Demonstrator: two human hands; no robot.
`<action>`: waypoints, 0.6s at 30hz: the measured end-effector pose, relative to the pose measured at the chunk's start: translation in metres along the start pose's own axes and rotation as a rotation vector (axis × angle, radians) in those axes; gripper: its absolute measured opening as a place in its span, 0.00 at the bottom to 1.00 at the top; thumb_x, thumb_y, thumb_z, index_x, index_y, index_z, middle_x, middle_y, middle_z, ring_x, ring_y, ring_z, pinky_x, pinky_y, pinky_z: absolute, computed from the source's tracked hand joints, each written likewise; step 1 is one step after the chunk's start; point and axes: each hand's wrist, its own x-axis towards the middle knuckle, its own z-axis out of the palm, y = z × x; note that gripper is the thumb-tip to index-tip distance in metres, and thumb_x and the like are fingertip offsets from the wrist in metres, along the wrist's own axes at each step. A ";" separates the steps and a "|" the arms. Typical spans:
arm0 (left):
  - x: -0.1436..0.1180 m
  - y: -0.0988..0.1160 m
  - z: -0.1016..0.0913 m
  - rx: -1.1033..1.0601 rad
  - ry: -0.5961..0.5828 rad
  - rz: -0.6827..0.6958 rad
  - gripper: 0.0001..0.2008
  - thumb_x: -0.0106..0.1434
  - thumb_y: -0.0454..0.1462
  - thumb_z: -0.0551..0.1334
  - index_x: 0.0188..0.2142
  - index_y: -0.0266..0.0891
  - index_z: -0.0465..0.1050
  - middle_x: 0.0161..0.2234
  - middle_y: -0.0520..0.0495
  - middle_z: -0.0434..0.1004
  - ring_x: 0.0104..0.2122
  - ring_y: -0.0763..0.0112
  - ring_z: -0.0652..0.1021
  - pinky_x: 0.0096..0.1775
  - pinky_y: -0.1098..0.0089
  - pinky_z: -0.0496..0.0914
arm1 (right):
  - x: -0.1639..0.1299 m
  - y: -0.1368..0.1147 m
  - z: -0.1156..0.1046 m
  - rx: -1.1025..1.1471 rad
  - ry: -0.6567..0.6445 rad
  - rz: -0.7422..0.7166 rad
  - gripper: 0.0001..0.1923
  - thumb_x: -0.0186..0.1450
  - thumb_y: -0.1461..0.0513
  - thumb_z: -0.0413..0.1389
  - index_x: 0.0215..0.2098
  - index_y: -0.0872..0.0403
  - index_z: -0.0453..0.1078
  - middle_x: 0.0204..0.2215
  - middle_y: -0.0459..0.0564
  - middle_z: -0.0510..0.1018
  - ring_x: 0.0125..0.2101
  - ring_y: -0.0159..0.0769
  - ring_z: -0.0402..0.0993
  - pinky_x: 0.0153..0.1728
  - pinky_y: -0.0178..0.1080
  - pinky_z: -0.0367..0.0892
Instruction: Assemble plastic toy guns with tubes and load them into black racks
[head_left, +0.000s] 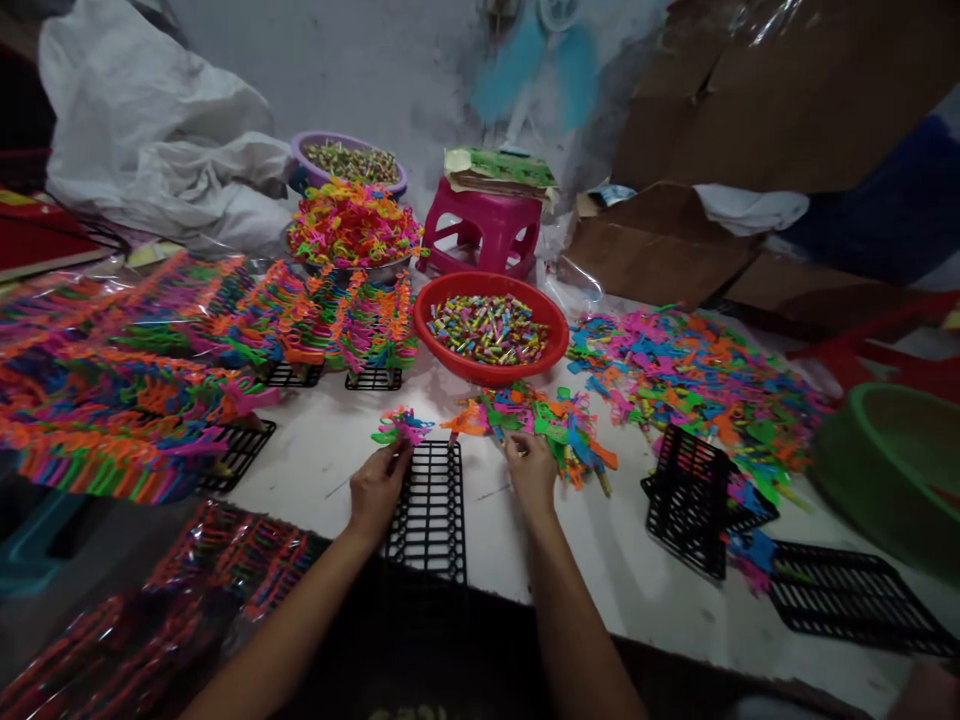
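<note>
A black plastic grid rack (427,510) lies on the white table in front of me. At its upper left corner my left hand (377,490) is closed, its fingertips against a small cluster of pink, green and orange plastic pieces (403,425). My right hand (534,470) is to the right of the rack, thumb and fingers pinched at the near edge of a loose heap of colourful plastic pieces (559,420). Whatever is between the right fingertips is too small to make out. An orange piece (469,418) lies just above the rack's upper right corner.
A red basin (491,376) of small shiny tubes stands beyond the rack. Filled racks of bright pieces (150,370) crowd the left. To the right are a wide heap of pieces (697,375), several black racks (686,500) and a green tub (885,480). Behind stands a pink stool (480,225).
</note>
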 end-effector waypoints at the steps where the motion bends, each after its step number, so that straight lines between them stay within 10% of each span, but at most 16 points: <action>1: 0.001 -0.001 0.000 0.016 0.007 0.011 0.15 0.58 0.45 0.57 0.38 0.39 0.74 0.35 0.48 0.78 0.33 0.69 0.77 0.36 0.71 0.70 | -0.003 -0.001 0.001 -0.038 -0.027 -0.017 0.14 0.59 0.57 0.49 0.33 0.58 0.73 0.31 0.52 0.73 0.31 0.35 0.68 0.35 0.34 0.61; 9: 0.003 -0.003 -0.002 0.329 0.061 0.312 0.13 0.61 0.42 0.55 0.33 0.36 0.75 0.27 0.47 0.78 0.25 0.70 0.75 0.31 0.71 0.65 | 0.010 -0.022 -0.002 -0.427 -0.356 -0.016 0.11 0.58 0.63 0.51 0.36 0.57 0.73 0.36 0.56 0.75 0.36 0.40 0.71 0.33 0.35 0.60; 18: 0.006 -0.005 0.001 0.391 0.050 0.329 0.13 0.61 0.42 0.55 0.32 0.38 0.75 0.26 0.46 0.77 0.27 0.68 0.74 0.31 0.68 0.61 | -0.044 -0.027 0.005 0.445 -0.182 0.078 0.17 0.57 0.51 0.53 0.27 0.56 0.71 0.20 0.47 0.75 0.22 0.34 0.71 0.24 0.33 0.64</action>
